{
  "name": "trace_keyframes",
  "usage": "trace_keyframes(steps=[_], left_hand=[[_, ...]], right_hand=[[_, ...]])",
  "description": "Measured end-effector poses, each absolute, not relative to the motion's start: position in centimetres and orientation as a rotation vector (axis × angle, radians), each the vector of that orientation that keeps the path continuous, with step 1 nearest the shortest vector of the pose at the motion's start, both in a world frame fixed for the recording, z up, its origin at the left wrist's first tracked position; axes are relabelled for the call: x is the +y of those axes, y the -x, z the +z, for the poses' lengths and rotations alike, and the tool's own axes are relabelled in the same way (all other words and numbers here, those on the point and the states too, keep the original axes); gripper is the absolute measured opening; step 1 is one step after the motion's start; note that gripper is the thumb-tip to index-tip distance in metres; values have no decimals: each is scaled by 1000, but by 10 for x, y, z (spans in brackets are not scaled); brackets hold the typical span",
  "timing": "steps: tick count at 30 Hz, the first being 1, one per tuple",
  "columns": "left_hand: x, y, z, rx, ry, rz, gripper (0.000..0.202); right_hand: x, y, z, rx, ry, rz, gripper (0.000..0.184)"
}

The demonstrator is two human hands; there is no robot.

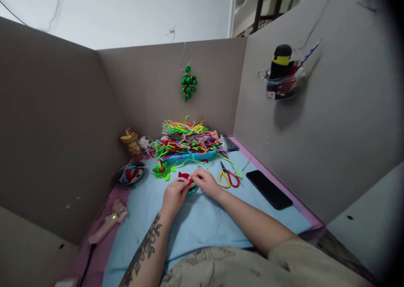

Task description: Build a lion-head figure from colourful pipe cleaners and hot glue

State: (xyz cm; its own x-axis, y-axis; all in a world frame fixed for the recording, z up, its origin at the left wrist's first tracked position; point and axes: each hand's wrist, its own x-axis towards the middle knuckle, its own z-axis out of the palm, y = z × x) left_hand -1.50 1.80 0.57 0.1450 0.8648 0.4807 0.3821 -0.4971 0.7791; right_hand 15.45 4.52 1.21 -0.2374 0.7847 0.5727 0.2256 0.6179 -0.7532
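Observation:
A small red and green fuzzy piece, apparently of pipe cleaners (184, 176), is pinched between my two hands above the blue cloth. My left hand (174, 196) grips it from the near left side, fingers closed. From the right, my right hand (205, 182) presses its fingertips together on the piece's upper edge. Fingers cover much of the piece, so its full shape is hidden. Beyond my left hand lies a green pipe-cleaner animal face (162, 170) with red and yellow parts. Scissors (232, 179) with one yellow and one red handle lie right of my right hand.
A blue tray (176, 158) heaped with colourful pipe cleaners (189, 137) stands at the back. A dark bowl (117, 176) and a pink glue gun (109, 224) with a lit green light are at left. A black phone (269, 189) lies right. Grey partitions (170, 85) enclose the table.

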Motion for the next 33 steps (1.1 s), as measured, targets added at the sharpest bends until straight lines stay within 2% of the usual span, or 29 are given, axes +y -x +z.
trace_keyframes(steps=[10,19,33], left_hand=[[18,8,4,1250,-1832,1258,15],[20,7,4,1243,-1791,1208,21],[22,10,3,1314,-1759,1168,24]], right_hand=[[48,-159,12,-1834,799,689,14],[46,-152,4,-1780,851,860,11],[45,-148,3,-1861,933,589,12]])
